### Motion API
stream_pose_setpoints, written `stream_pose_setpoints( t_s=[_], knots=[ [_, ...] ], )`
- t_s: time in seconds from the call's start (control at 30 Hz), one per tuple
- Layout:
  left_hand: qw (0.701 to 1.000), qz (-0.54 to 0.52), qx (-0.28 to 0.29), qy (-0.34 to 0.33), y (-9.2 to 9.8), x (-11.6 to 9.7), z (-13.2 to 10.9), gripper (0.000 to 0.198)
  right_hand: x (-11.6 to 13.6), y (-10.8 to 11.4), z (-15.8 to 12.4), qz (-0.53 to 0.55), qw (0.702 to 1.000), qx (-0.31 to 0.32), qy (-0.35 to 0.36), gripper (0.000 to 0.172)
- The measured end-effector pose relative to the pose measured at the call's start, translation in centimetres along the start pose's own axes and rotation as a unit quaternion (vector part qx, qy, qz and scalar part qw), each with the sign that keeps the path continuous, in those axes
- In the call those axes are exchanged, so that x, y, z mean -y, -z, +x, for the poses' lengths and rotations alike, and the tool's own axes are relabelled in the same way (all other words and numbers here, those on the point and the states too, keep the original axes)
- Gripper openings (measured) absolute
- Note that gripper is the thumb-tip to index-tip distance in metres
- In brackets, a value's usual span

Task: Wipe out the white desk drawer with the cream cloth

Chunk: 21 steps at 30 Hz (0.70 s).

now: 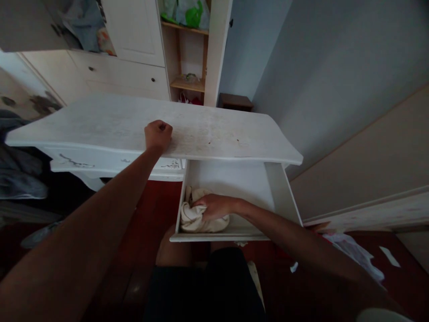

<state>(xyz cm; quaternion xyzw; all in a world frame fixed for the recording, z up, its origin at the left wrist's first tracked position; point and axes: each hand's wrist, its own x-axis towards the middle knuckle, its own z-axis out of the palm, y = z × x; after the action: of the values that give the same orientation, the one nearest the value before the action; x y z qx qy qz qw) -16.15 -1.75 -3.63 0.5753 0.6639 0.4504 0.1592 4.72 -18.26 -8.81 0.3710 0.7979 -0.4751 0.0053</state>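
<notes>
My left hand (158, 135) is closed in a fist and rests on the worn white tabletop (110, 118); a dark hollow shows at its top and nothing is seen in it. My right hand (217, 206) reaches into the pulled-out white drawer (279, 190) and grips a bunched cream cloth (192, 218). The cloth lies crumpled in the drawer's near left corner, with its folds rising around my fingertips, which are partly hidden. Bare white drawer bottom shows beyond and to the right of the cloth.
Behind the table stands a white cabinet (124, 67) with an open door (217, 49) and shelves holding plastic bags (192, 13). A grey wall (321, 67) rises at the right. Crumpled plastic (355, 255) lies on the red floor. My knees are under the drawer.
</notes>
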Motion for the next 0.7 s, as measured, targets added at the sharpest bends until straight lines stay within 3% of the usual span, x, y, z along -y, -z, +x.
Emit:
stream_pose_setpoints(
  t_s=[0.17,0.33,0.6,0.7],
  knots=[
    [1.000,0.012,0.001,-0.006,0.0,-0.1,0.1,0.020,0.3,0.6,-1.0,-0.069,0.995,0.065,0.033,0.027],
    [1.000,0.016,0.011,-0.007,-0.1,-0.2,0.1,0.027,-1.1,1.7,-4.5,-0.084,0.992,0.090,0.031,0.036],
    [1.000,0.016,-0.002,0.018,-0.3,-0.5,0.2,0.034,-5.0,3.1,-12.0,-0.036,0.995,0.066,-0.071,0.052],
    [0.999,0.029,-0.007,0.024,-0.2,-1.0,0.0,0.035,-5.8,3.4,-14.7,-0.018,0.993,0.034,-0.110,0.050]
  ],
)
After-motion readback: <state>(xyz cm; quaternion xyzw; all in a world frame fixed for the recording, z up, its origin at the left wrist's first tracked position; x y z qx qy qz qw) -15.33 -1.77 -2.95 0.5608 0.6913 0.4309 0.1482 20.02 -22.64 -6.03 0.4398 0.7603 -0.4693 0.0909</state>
